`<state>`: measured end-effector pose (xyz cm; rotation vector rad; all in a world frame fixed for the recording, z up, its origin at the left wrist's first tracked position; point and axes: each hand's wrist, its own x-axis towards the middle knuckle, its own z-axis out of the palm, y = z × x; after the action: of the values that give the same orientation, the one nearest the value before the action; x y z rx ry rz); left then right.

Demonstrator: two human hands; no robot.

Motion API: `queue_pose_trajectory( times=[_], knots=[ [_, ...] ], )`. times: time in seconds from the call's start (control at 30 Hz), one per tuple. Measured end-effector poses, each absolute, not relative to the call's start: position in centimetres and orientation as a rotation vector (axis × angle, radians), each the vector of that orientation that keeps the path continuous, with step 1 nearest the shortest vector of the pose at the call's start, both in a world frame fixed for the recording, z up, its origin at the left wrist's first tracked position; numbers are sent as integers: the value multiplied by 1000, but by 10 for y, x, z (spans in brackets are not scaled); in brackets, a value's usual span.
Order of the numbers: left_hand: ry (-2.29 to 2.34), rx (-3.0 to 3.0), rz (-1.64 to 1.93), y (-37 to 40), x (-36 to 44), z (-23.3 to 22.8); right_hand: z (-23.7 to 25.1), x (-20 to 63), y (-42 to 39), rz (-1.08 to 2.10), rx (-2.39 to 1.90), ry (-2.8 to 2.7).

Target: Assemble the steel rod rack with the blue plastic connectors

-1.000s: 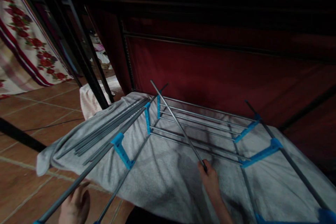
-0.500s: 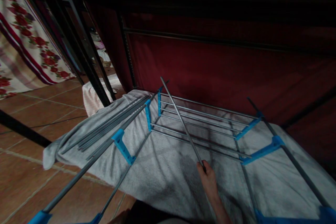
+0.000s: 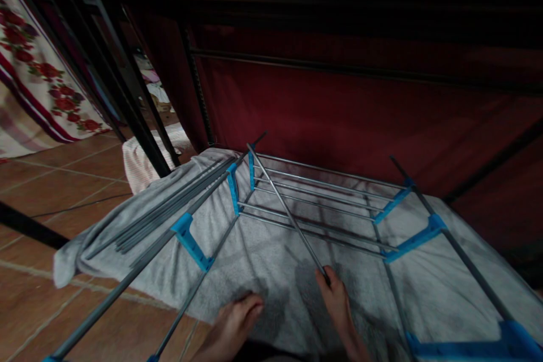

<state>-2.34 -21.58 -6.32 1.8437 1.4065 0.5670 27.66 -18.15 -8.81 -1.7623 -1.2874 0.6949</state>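
Note:
My right hand [image 3: 335, 300] grips the near end of a long grey metal rod [image 3: 285, 209], which slants up and away to the left over a partly built rack frame [image 3: 322, 203] of grey rods and blue plastic connectors. The frame lies on a grey towel [image 3: 263, 254] spread over the floor. My left hand [image 3: 235, 322] hovers low over the towel's near edge with fingers loosely together, holding nothing. A bundle of loose grey rods [image 3: 169, 209] lies on the towel's left part. A blue connector [image 3: 190, 240] sits on the left side rail.
Dark red fabric panels [image 3: 339, 113] stand close behind the frame. Black metal legs [image 3: 131, 102] rise at the left, with a flowered cloth [image 3: 38, 79] beyond them. Brown floor tiles [image 3: 51, 192] lie to the left. A small striped cloth [image 3: 144, 158] rests by the legs.
My left hand was at the bottom left a second ago, dropped out of sight, and now reaches in over the towel's near edge. The rod in my right hand has tipped lower.

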Motion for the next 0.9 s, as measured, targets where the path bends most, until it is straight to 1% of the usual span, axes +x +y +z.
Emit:
queue_pose_trajectory(
  times=[0.17, 0.37, 0.6, 0.73, 0.9],
  knots=[
    [1409, 1559, 999, -154, 12, -40, -88, 277, -189, 713, -1747, -1313],
    [1325, 1341, 1164, -104, 22, -25, -90, 283, -197, 650, -1760, -1362],
    [1172, 1083, 1445, -76, 34, 24, -99, 297, -200, 498, -1701, -1397],
    [1087, 930, 1518, -69, 40, 43, -104, 312, -199, 376, -1674, -1419],
    [1059, 906, 1456, -63, 45, 48, -112, 329, -196, 234, -1715, -1408]
  ],
)
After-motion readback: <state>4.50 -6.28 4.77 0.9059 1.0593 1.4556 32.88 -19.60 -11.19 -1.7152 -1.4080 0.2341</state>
